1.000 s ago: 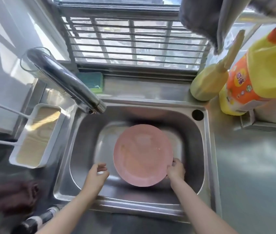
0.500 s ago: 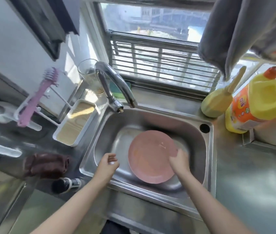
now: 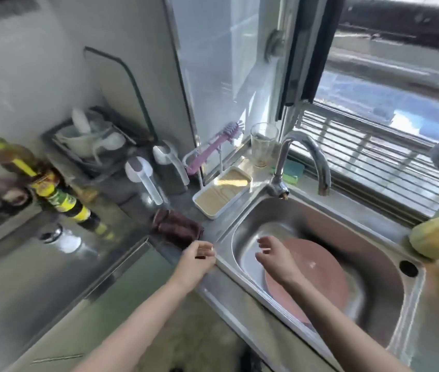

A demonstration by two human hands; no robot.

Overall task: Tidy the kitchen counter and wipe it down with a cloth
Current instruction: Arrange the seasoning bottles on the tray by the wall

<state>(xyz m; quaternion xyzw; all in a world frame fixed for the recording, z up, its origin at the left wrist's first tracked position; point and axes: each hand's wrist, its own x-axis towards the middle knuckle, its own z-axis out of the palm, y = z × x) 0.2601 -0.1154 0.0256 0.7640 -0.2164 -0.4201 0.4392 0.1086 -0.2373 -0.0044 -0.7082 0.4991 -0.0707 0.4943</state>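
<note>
Left hand [image 3: 198,260], fingers loosely curled and holding nothing, hovers just beside the dark brown cloth [image 3: 177,229], which lies bunched on the counter left of the steel sink [image 3: 390,267]. It looks soft, limp and light (likely damp), best gathered by its folds. Right hand [image 3: 276,257] hangs relaxed, empty, over the smooth round pink plate [image 3: 320,280].

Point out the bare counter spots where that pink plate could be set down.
Bare steel counter lies in front of the green-labelled dark bottle, left of the folded brown cloth. Crowded: back corner around the white soap tray and dish rack.
</note>
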